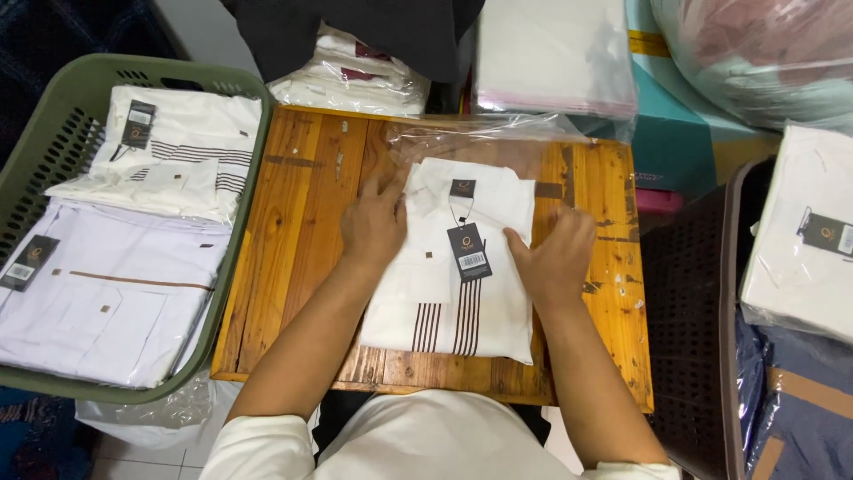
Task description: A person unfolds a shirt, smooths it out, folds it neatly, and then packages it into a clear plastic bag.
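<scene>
A folded white shirt (462, 267) with dark stripes near its hem lies flat at the middle of the small wooden table (293, 267); a dark tag (468, 252) hangs on a string from its collar. The left hand (373, 222) rests palm down on the shirt's 10 o'clock corner, fingers spread and flat, gripping nothing; the right hand (555, 253) presses the shirt's 3 o'clock edge, fingers curled loosely over the fabric and the clear film there. A clear plastic bag (498, 138) lies at 12 o'clock from the shirt, its mouth touching the collar end. At 9 o'clock a green basket (53, 133) holds folded white shirts (133, 267); at 3 o'clock a dark basket (693, 311) stands beside the table; bagged shirts (800, 249) sit just past it. Far at 12 o'clock lies a stack of plastic bags (551, 53).
</scene>
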